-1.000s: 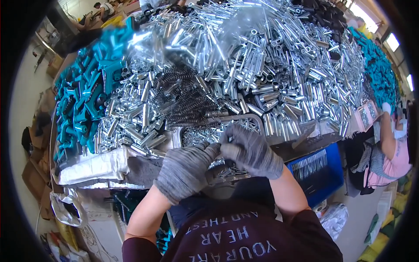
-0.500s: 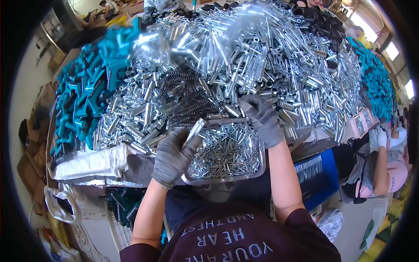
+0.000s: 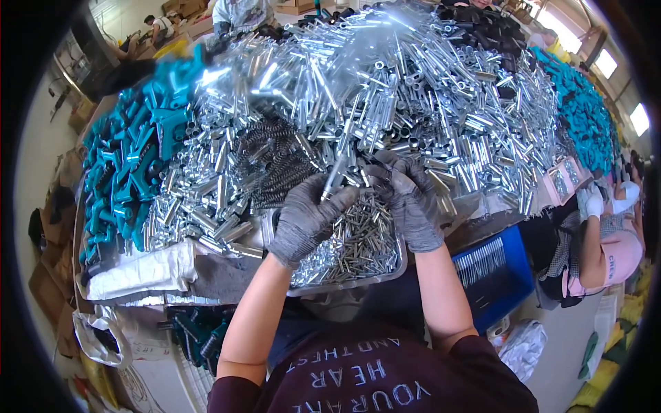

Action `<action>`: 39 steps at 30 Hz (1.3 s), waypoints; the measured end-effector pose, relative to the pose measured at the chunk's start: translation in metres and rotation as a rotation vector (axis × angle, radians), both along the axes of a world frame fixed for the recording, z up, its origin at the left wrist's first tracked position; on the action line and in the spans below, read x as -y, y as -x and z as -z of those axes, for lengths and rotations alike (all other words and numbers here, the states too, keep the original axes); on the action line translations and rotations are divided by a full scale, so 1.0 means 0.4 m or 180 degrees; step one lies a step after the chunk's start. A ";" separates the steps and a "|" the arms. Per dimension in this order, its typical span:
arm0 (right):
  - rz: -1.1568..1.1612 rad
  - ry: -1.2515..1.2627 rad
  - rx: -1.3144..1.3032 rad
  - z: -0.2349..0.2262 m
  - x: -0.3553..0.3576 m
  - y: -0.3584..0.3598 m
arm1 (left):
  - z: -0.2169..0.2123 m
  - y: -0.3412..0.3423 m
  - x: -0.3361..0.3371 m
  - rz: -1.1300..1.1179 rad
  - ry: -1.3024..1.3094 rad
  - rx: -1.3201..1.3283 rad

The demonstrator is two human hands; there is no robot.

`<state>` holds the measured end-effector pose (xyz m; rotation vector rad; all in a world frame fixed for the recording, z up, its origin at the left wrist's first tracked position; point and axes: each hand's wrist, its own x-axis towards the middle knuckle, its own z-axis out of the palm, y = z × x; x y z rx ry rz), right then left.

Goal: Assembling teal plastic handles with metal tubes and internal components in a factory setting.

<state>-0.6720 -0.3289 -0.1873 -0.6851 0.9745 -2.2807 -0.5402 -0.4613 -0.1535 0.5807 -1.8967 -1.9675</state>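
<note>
My left hand (image 3: 303, 224), in a grey knit glove, is closed round a shiny metal tube (image 3: 336, 173) that points up and away. Close by on the right, my right hand (image 3: 412, 206), gloved alike, has its fingers bunched together; whatever they pinch is too small or hidden to name. Beneath both hands sits a clear plastic tray (image 3: 351, 283) of small metal pins (image 3: 365, 237). A heap of dark coil springs (image 3: 272, 168) lies just beyond my left hand. Loose silver tubes (image 3: 475, 148) are piled behind the tray and to both sides.
Teal plastic handles (image 3: 138, 155) heap up at the table's left, with more teal parts (image 3: 582, 110) at the far right. Black parts (image 3: 485, 31) lie at the back. A blue bin (image 3: 513, 265) stands below the edge, right. A co-worker in pink (image 3: 620, 255) is beyond it.
My left hand has moved right and away over the tray, with the metal tube still in it. My right hand's fingers have come out of the pile and now meet near the tube.
</note>
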 end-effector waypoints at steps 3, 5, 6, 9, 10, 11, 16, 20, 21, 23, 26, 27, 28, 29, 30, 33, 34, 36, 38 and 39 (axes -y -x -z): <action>-0.0007 0.0206 0.0174 0.014 -0.003 -0.004 | 0.012 0.024 -0.017 0.0317 -0.0657 0.0251; 0.0010 0.0262 0.0319 0.041 0.000 -0.014 | 0.034 0.044 -0.028 0.0273 -0.0993 0.0137; 0.0006 0.0254 0.0153 0.033 0.001 -0.030 | 0.054 0.054 -0.034 -0.0002 -0.0755 0.0189; 0.0653 -0.0303 -0.0400 0.041 0.010 -0.033 | 0.083 0.090 -0.008 -0.0510 -0.0758 0.0033; 0.0879 -0.0768 -0.0583 0.069 0.003 -0.009 | 0.120 0.104 0.018 -0.0558 -0.0484 -0.0085; 0.1120 -0.1275 -0.0726 0.107 -0.017 0.025 | 0.101 0.113 0.011 -0.0618 -0.0480 -0.0032; 0.1389 -0.0922 0.0237 0.116 -0.078 0.067 | 0.037 0.018 0.045 0.0480 -0.0076 0.0346; 0.0594 -0.0582 -0.0156 0.019 -0.141 0.018 | -0.005 -0.023 0.007 0.0717 0.1881 0.0308; 0.0429 -0.0587 -0.0305 0.019 -0.153 0.016 | -0.022 -0.033 0.005 0.0713 0.2307 0.0384; -0.0101 -0.0799 -0.0078 0.036 -0.184 0.030 | -0.068 -0.051 -0.008 0.0770 0.2449 0.0790; -0.0408 -0.1090 -0.0818 0.049 -0.201 0.026 | -0.084 -0.068 -0.016 0.1063 0.2684 0.1007; -0.0406 -0.1314 -0.1157 0.039 -0.200 0.011 | -0.093 -0.071 -0.028 0.1187 0.2507 0.1115; -0.0583 -0.0915 -0.0863 0.055 -0.192 -0.015 | -0.101 -0.075 -0.045 0.1177 0.2378 0.1173; -0.0630 -0.1934 -0.1985 -0.001 -0.195 -0.024 | -0.092 -0.076 -0.060 0.1179 0.2665 0.1192; -0.0208 -0.1896 -0.2763 0.015 -0.188 -0.044 | -0.081 -0.072 -0.078 0.1231 0.2939 0.1173; 0.0201 -0.1579 -0.3545 0.087 -0.194 -0.104 | -0.056 -0.073 -0.130 0.1256 0.3750 0.0822; 0.0948 -0.1316 -0.4444 0.100 -0.206 -0.117 | -0.058 -0.082 -0.151 0.1217 0.3904 0.0837; -0.0782 -0.1784 -0.1042 0.099 -0.219 -0.152 | -0.073 -0.095 -0.172 0.1450 0.4026 0.1086; -0.1190 -0.1470 0.0094 0.088 -0.257 -0.159 | -0.044 -0.107 -0.143 0.1488 0.3511 0.1066; -0.1126 -0.1378 0.0174 0.090 -0.274 -0.160 | -0.043 -0.102 -0.136 0.1567 0.3176 0.1198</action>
